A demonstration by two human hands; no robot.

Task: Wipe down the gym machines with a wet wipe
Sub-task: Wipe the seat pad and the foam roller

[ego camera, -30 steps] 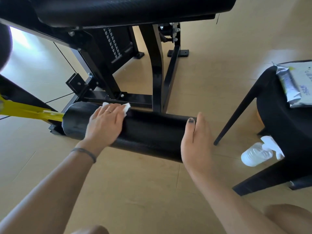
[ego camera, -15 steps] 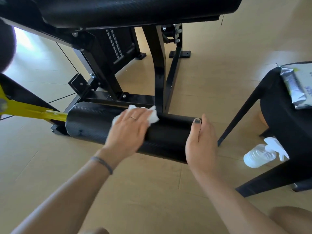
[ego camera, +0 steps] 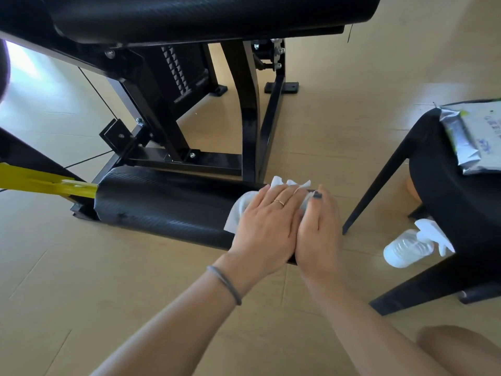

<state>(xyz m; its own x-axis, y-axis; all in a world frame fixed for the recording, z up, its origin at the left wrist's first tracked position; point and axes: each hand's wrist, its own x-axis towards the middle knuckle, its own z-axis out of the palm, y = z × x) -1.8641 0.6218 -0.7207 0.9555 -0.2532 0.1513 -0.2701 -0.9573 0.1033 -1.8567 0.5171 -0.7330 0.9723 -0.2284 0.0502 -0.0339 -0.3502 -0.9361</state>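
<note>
A black padded roller (ego camera: 168, 207) of the gym machine lies low across the middle, fixed to a yellow arm (ego camera: 46, 183) at its left end. My left hand (ego camera: 267, 226) lies flat with straight fingers on a white wet wipe (ego camera: 241, 210), pressing it onto the roller's right part. My right hand (ego camera: 320, 229) covers the roller's right end, thumb side against my left hand, fingers hidden behind the end. The machine's black seat pad (ego camera: 211, 14) spans the top.
The black steel frame (ego camera: 249, 118) and weight stack (ego camera: 179, 69) stand behind the roller. A black chair (ego camera: 444, 213) at the right carries a pack of wipes (ego camera: 471, 139). A clear spray bottle (ego camera: 406, 246) lies on the floor under it. My knee (ego camera: 461, 348) is bottom right.
My left hand has slid the wipe rightward along the roller, from its left part to its right end, until it touches my right hand. The right hand has stayed on the end.
</note>
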